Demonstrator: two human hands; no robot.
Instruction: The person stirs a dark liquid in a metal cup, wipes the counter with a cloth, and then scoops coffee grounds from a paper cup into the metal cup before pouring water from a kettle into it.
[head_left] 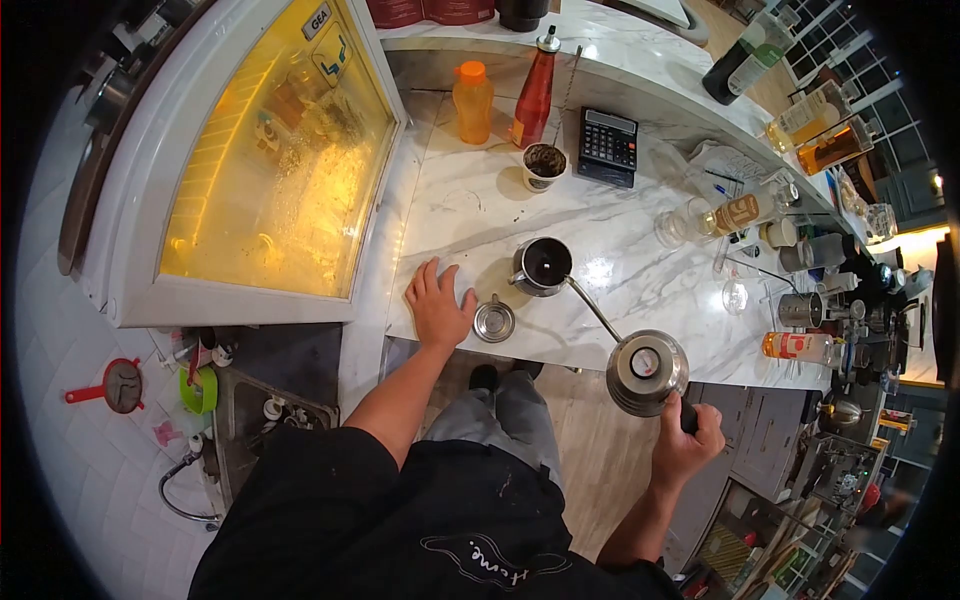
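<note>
My right hand (692, 430) is wrapped around the black handle of a steel gooseneck kettle (640, 385), which has a small dial on its lid. Its thin spout reaches left to the rim of a steel cup (533, 283) with dark contents. Whether water flows from the spout is too small to tell. On the marble counter (455, 215) my left hand (440, 308) lies flat with fingers spread, holding nothing. Just right of those fingers is a small round metal lid (494, 320), in front of the cup.
Behind the cup are a paper cup (544, 167) of dark grounds, an orange bottle (473, 103), a red bottle (537, 90) and a calculator (607, 147). A glass-fronted fridge (280, 160) borders the left. Several bottles and jars, including a labelled bottle (800, 347), line the right.
</note>
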